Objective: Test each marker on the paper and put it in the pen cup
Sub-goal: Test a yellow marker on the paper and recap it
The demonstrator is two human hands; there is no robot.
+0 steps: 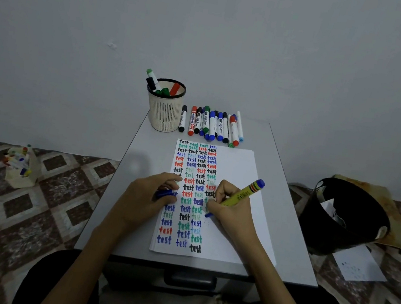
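My right hand [231, 206] grips a yellow marker with a blue end [244, 193], its blue tip touching the white paper [238, 168] beside columns of coloured "test" words. My left hand [146, 196] rests on the paper's left edge and holds the marker's blue cap [164, 194]. A cream mesh pen cup [165, 110] stands at the table's far left with several markers in it. To its right, a row of capped markers [213, 125] lies side by side.
The small grey table [119, 191] stands against a plain wall. A black bin [344, 216] sits on the floor to the right, with a loose sheet [358, 266] beside it. On the left floor stands a cream holder of small markers [20, 165].
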